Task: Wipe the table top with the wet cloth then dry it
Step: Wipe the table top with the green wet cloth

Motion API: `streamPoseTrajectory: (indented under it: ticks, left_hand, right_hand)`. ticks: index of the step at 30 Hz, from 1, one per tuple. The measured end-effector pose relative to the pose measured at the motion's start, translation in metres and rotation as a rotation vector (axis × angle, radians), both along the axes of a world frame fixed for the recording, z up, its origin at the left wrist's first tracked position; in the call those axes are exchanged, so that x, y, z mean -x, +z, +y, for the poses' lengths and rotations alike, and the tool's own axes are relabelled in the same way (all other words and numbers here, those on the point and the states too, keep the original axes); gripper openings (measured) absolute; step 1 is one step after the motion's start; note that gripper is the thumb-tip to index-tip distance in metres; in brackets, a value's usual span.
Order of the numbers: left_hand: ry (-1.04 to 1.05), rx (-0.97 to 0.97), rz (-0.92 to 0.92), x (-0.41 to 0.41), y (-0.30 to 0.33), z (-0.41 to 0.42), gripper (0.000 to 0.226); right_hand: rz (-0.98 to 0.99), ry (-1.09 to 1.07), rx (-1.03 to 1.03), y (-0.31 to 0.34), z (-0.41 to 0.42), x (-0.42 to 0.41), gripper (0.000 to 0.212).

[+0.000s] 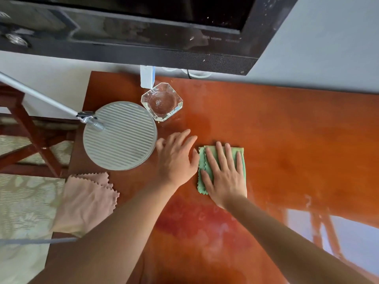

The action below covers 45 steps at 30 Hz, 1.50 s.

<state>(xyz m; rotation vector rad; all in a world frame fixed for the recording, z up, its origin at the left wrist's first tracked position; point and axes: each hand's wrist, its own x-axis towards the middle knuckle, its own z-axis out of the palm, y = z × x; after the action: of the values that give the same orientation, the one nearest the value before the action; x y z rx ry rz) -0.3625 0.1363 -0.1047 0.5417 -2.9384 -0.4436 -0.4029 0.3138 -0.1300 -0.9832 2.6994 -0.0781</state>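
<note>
We see the green cloth (222, 169) lying folded on the glossy orange-brown table (287, 130), and we take it as our landmark. The right hand (224, 177) lies flat on top of it, fingers straight and slightly spread, palm pressing down – the cloth's scalloped edge shows to the left of the thumb. Just left of the cloth, the left hand (177, 160) rests flat on the bare wood, fingers straight and fanned apart, holding nothing. Further left of the cloth stands a round grey ribbed lamp base (121, 136) with a metal arm (41, 97) reaching away from it. Beyond the cloth and to its left sits a clear glass ashtray (162, 101), just beside the lamp base. A pink cloth (86, 201) hangs over the table's left edge – nearer us than the green cloth and well apart from it
</note>
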Motion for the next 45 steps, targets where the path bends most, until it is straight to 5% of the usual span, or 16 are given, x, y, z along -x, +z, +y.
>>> streamPoseTrajectory:
  ticks: [10, 25, 29, 38, 45]
  left_hand:
    - [-0.021, 0.015, -0.081, -0.024, -0.006, 0.012, 0.044]
    - [-0.047, 0.012, -0.128, -0.072, 0.012, 0.118, 0.037]
    - [-0.082, -0.002, -0.113, -0.071, 0.016, 0.162, 0.034]
    - [-0.04, -0.056, -0.084, -0.08, 0.025, 0.198, 0.036]
    - [-0.01, -0.05, -0.104, -0.091, 0.026, 0.188, 0.036]
  right_hand:
    - [0.016, -0.132, -0.066, -0.001, 0.002, 0.106, 0.073]
    - [-0.058, -0.039, -0.05, -0.001, 0.101, -0.079, 0.067]
    - [-0.061, 0.049, -0.04, -0.005, 0.122, -0.071, 0.071]
    - [-0.014, -0.309, -0.062, -0.001, 0.255, 0.012, 0.072]
    - [0.017, -0.344, -0.071, -0.003, 0.26, 0.01, 0.07]
